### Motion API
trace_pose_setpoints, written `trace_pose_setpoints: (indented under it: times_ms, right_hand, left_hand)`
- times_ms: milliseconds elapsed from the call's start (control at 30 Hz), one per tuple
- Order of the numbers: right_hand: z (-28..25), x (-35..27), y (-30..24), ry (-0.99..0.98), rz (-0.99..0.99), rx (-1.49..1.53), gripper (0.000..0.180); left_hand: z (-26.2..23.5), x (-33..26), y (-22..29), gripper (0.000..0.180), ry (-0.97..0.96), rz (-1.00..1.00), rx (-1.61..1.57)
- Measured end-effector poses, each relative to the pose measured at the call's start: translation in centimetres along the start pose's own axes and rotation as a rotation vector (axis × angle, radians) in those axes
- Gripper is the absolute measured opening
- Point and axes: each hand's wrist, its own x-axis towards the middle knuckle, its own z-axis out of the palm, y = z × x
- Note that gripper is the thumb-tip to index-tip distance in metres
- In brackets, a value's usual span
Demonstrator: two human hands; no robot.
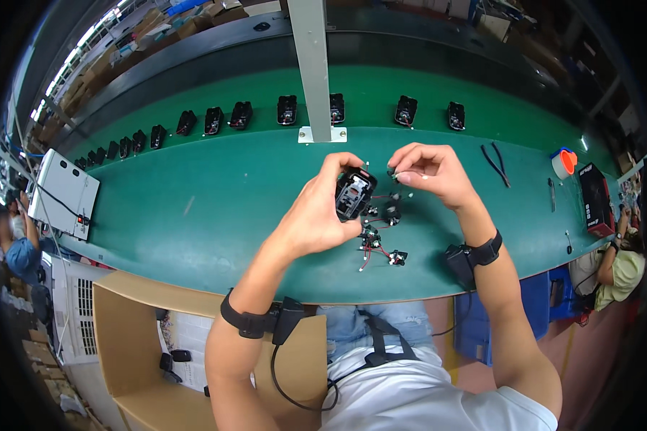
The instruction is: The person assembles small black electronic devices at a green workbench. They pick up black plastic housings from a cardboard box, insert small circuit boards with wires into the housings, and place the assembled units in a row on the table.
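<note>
My left hand [313, 210] grips a black plastic housing [354, 195], tilted, its open inner side with pale and metallic parts facing up. Close to its right, my right hand [440, 174] pinches a small dark component [393, 173] between thumb and fingertips; its exact kind is too small to make out. Below both hands, several small black parts with red wires and white connectors [370, 237] lie loosely on the green bench [266, 266]. One such wired part [398, 257] rests nearest the front edge.
Behind a grey post [311, 65], a row of similar black housings [287, 110] lines a green strip. To the right are pliers [496, 165], an orange-and-white roll [564, 164] and a black box [597, 200]. A white case [61, 194] stands left; an open cardboard box [129, 345] sits below.
</note>
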Motion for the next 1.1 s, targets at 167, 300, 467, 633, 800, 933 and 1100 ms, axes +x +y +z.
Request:
trace_pose_setpoints:
  times_ms: [167,300,467,633,800,933,1100]
  right_hand:
    - [-0.1,0.1,0.2,0.058,0.123,0.204,0.01]
    - [0.9,-0.2,0.3,0.15,0.044,0.11,0.009]
    - [2.1,-0.3,0.3,0.118,-0.152,-0.004,0.013]
    - [3.6,-1.6,-1.7,0.076,-0.212,-0.086,0.009]
    - [5.0,-1.4,-1.1,-0.008,-0.517,-0.428,0.012]
    - [5.6,-2.1,-1.3,0.047,-0.403,-0.321,0.01]
    - [6.6,-2.4,-0.5,0.098,-0.428,-0.385,0.01]
  left_hand:
    - [-0.1,0.2,-1.0,0.066,-0.107,-0.007,-0.137]
    - [0.2,0.4,-1.1,0.064,-0.113,-0.068,-0.129]
    - [0.3,0.3,-0.9,0.056,-0.13,-0.137,-0.315]
    - [-0.6,0.7,-1.2,0.049,-0.089,-0.2,-0.59]
    - [-0.7,0.5,-0.9,0.052,-0.174,-0.282,-0.657]
    - [-0.6,0.5,-0.5,0.053,-0.152,-0.298,-0.667]
    - [-1.1,0.3,-0.7,0.052,-0.159,-0.313,-0.615]
